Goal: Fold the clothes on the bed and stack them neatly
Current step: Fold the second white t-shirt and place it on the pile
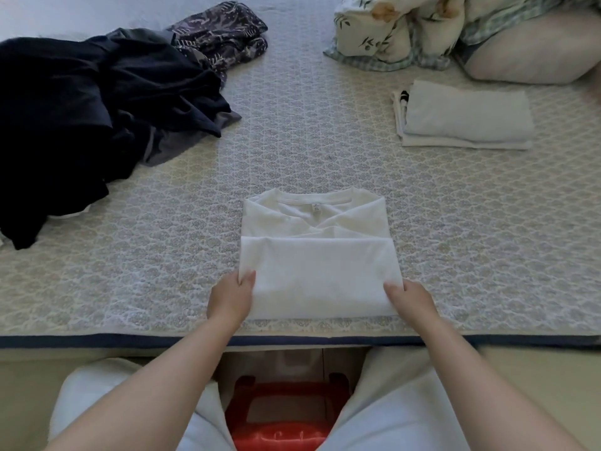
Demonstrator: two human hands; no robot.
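The left hand (231, 297) pinches the near-left corner of the white T-shirt (317, 255), thumb on top; the right hand (411, 296) holds the near-right corner the same way, its fingers tucked beneath the cloth. The shirt lies by the bed's (292, 151) near edge, centred, its lower half doubled up short of the collar. To finish well, lift both corners together and keep the side edges aligned. The folded stack (465, 115) waits toward the far-right corner; dark unfolded clothes (97, 102) are heaped at the left edge. The fingers under the fabric are hidden, and the heap runs out of view.
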